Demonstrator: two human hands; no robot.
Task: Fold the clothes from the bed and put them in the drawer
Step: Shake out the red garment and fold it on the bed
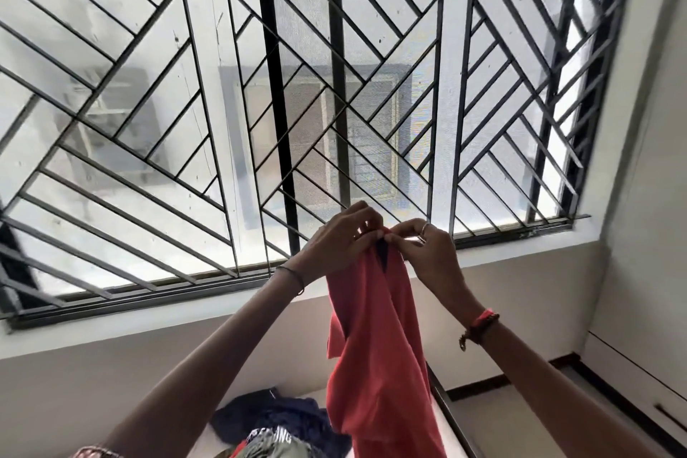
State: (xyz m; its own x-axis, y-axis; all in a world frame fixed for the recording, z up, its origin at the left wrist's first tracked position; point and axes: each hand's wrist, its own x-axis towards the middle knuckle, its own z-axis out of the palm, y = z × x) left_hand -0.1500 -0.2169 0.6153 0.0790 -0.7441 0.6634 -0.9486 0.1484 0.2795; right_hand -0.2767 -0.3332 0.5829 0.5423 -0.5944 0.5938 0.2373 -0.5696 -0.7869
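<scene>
A coral-red garment (375, 338) hangs straight down in front of me, raised high before the window. My left hand (342, 238) and my right hand (427, 249) pinch its top edge close together, fingers curled on the cloth. A dark patch shows inside the fabric just under my fingers. Below lies a pile of clothes (275, 424) on the bed, with a dark navy piece and a grey one with white lettering. The drawer front (654, 398) with a dark handle sits at the lower right.
A large window with a black diagonal grille (297, 85) fills the upper view. A white wall runs beneath the sill. White cabinet fronts (639, 271) stand along the right side. The bed's dark edge (446, 405) runs past the hanging garment.
</scene>
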